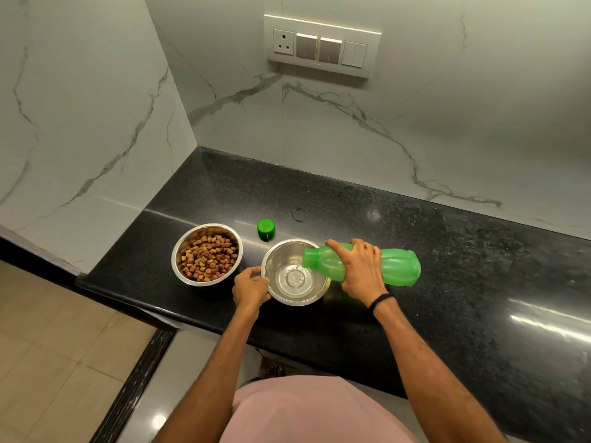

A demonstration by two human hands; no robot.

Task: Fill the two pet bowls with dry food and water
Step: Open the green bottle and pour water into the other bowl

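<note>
Nearest, a steel water bowl (pixel 289 302) is seen standing close to the front edge of the black counter (pixel 447 251), and this bowl serves as the landmark for everything else. A shallow pool of clear water (pixel 295 279) is held in its bottom, with ripples where a thin stream lands. Its left rim is gripped by the left hand (pixel 251 287), the fingers curled and pressed onto the metal. Over its right rim a green plastic bottle (pixel 399 266) is tipped almost level, mouth toward the bowl's middle, and is clasped around the neck end by the right hand (pixel 359 270), fingers wrapped over the top. A black band (pixel 380 300) is worn on that wrist. How much water remains in the bottle cannot be told.

Just left of the water bowl, apart from it, a second steel bowl (pixel 179 251) is filled with brown dry food (pixel 209 259). Just behind the water bowl, the green bottle cap (pixel 266 229) is set on the counter. Farther behind, a switch panel (pixel 323 46) is mounted on the marble wall.
</note>
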